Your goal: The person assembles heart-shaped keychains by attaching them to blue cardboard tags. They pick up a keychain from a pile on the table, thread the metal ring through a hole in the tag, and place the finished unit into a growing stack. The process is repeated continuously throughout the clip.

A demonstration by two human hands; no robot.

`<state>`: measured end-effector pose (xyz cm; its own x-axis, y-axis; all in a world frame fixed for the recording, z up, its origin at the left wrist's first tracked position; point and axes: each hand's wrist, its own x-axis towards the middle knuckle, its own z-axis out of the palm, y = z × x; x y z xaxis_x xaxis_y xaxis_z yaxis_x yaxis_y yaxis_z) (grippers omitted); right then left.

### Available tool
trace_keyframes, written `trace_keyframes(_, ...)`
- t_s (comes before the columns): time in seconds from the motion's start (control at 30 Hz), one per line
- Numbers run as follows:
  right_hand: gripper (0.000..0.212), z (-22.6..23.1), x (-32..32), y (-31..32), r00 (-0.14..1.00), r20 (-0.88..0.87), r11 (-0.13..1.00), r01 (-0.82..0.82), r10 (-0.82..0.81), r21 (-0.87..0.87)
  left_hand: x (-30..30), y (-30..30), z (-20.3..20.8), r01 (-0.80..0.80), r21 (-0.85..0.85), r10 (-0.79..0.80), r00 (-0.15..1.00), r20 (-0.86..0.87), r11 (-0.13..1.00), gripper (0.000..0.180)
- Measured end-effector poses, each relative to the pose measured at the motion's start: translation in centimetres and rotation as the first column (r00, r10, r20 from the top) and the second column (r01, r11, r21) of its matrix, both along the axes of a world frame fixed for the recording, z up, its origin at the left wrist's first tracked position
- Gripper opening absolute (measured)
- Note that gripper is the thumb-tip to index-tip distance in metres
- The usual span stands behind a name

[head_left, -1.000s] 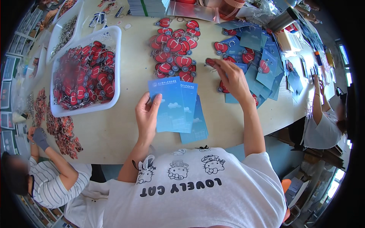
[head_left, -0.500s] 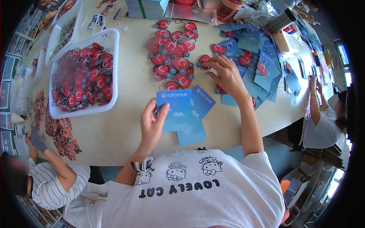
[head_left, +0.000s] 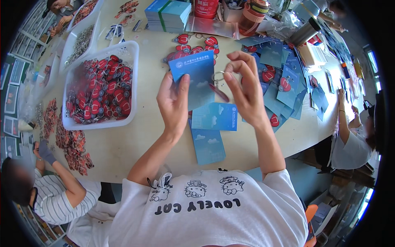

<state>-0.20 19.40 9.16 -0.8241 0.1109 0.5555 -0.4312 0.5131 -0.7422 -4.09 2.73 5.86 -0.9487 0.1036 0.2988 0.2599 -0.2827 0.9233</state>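
My left hand [head_left: 173, 103] grips a blue card [head_left: 196, 78] with a cloud print, thumb on its front, raised above the table. Close to the card's right edge, my right hand [head_left: 249, 90] pinches the metal ring of a red keychain [head_left: 219, 93], which hangs nearly edge-on. Below the hands lie more blue cards [head_left: 209, 144], partly overlapping. A heap of red keychains [head_left: 182, 48] sits beyond the held card and is partly hidden by it. To the right, blue cards [head_left: 279, 95] are spread in a loose pile, some with red keychains [head_left: 284, 84] on them.
At left stands a white basket [head_left: 134, 82] full of red keychains, with a bin of metal rings [head_left: 80, 45] behind it. Banded card stacks [head_left: 168, 16], a red-brown jar [head_left: 252, 18] and a steel bottle [head_left: 305, 32] line the back. Other people sit at both sides.
My right hand has picked up a red keychain and brought it left and up beside the card. My left hand has raised its card, and a card below has turned sideways.
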Motion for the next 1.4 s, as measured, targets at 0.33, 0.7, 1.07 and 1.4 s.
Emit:
trace_keyframes(0.33,0.01,0.2,0.1,-3.8,0.999,0.043,0.911,0.023,-0.006,-0.411,2.0,1.6,1.3,0.081,0.217,-0.087,0.996,0.019,0.973,0.025)
trace_keyframes(0.7,0.037,1.0,0.6,-4.9,0.989,-0.135,0.855,-0.119,0.058,-0.505,2.6,1.0,2.1,0.103,0.223,-0.122,0.99,0.069,0.969,0.022)
trace_keyframes(1.07,0.038,1.9,1.1,-4.2,0.986,-0.116,0.842,-0.161,0.117,-0.515,2.4,0.8,3.1,0.129,0.069,-0.124,0.99,-0.068,0.989,0.022)
trace_keyframes(1.4,0.039,2.2,1.4,-4.3,0.981,-0.169,0.902,-0.161,0.1,-0.401,3.1,0.9,3.4,0.146,0.16,-0.147,0.989,-0.009,0.976,0.022)
